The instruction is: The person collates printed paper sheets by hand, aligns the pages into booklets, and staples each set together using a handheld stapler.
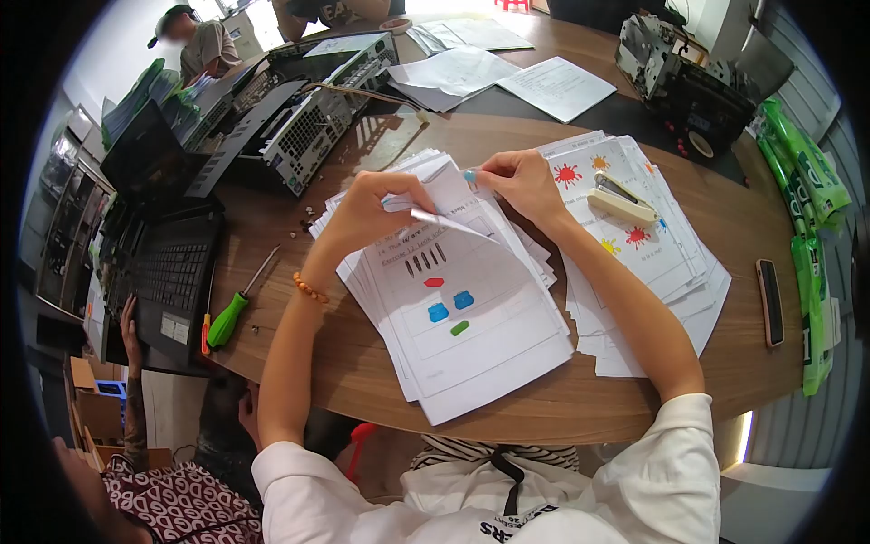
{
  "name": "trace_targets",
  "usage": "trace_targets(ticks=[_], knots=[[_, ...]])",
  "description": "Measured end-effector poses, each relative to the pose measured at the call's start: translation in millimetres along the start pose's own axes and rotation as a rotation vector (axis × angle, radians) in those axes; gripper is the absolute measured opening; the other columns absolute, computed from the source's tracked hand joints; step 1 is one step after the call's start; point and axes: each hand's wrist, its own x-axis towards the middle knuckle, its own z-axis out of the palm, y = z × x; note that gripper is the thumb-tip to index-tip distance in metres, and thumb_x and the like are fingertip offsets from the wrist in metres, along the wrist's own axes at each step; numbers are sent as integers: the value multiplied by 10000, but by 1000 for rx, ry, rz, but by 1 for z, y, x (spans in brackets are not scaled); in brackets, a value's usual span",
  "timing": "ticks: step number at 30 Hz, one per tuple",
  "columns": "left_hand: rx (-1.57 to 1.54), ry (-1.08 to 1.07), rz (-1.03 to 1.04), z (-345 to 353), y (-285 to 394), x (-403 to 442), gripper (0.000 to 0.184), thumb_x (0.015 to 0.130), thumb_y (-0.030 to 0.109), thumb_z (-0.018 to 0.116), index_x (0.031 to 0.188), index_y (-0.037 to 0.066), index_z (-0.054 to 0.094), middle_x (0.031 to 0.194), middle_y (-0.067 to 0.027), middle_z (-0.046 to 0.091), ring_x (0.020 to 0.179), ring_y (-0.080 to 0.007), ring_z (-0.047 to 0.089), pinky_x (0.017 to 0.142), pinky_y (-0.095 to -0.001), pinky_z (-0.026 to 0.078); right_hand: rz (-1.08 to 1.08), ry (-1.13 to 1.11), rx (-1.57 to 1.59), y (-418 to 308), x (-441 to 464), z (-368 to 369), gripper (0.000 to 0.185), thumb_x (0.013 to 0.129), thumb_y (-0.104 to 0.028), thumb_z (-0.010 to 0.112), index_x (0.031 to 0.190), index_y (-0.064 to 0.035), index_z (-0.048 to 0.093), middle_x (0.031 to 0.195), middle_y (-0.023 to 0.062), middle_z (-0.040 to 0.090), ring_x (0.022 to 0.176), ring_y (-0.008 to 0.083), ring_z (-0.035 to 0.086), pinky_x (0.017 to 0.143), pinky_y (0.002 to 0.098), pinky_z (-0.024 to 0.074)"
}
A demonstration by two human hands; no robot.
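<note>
A stack of printed worksheets (489, 354), with coloured pictures on the top page, lies on the table in front of me. My left hand (376, 210) is closed on the upper edge of a worksheet, whose lifted corner curls over. At the top right corner of the same stack, my right hand (526, 181) pinches the paper between thumb and fingers; a small light-blue spot shows at the fingertips. Beside it, under my right forearm, is a second pile of worksheets (666, 272) printed with paint splats. A cream stapler (623, 198) rests on that pile.
On the left are a green-handled screwdriver (228, 319), a laptop (172, 263) and an opened computer case (317, 118). Loose papers (557, 88) lie at the back. A phone (769, 302), green packets (814, 308) and a dismantled machine (689, 91) are right. Another person sits at left.
</note>
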Motion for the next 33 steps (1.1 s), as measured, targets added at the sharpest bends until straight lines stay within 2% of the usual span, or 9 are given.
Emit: trace_targets(ticks=[5,10,12,14,16,18,21,25,33], knots=[[-261,164,-112,4,7,0,267,641,-36,669,888,23,588,767,-33,623,739,-80,571,665,-217,444,-116,79,5,4,-1,6,163,712,-136,626,824,-25,667,699,131,628,576,181,586,558,279,447],[-49,86,-96,0,-15,0,224,636,-50,665,845,14,619,843,-49,634,779,-101,575,709,-237,446,-256,244,-47,-4,-3,8,126,726,-108,623,829,-56,675,710,114,617,530,172,543,516,266,420],[33,54,-65,3,-13,1,217,632,-74,653,832,10,631,882,-59,638,822,-106,572,739,-245,440,-196,210,47,-9,-4,6,112,734,-103,627,827,-69,680,707,85,614,526,129,518,504,231,404],[216,217,235,10,-2,4,168,610,-64,653,755,21,641,882,-72,641,828,-144,593,741,-265,447,-227,101,131,-10,-4,5,104,761,-99,610,831,-61,677,713,53,602,531,89,468,492,204,374],[196,172,231,10,-6,5,196,605,-66,643,774,32,647,837,-66,645,811,-156,596,729,-270,457,-256,-9,216,-12,-4,3,103,788,-94,592,834,-52,674,718,20,589,536,48,419,480,177,343],[177,127,227,8,-10,4,225,599,-69,633,793,44,652,793,-60,649,795,-168,599,716,-275,467,-78,-116,587,-14,-3,3,126,808,-140,585,842,-45,660,698,12,590,543,34,415,477,163,329],[162,136,205,7,-13,3,208,597,-89,616,762,34,650,789,-71,649,804,-168,603,724,-272,465,24,143,258,-6,3,0,179,811,-191,589,842,-22,639,678,9,593,546,38,424,477,174,342],[111,128,160,6,-6,4,160,602,-88,617,723,15,631,777,-78,647,778,-170,613,709,-260,468,16,-6,-81,-4,-1,1,246,718,-220,675,819,-1,627,692,35,618,627,79,552,584,202,438],[26,133,71,4,-5,2,130,650,-43,645,766,7,615,785,-75,646,753,-134,607,688,-244,466,98,-53,45,10,5,0,207,732,-166,644,837,13,643,728,66,628,639,91,560,599,206,440]])
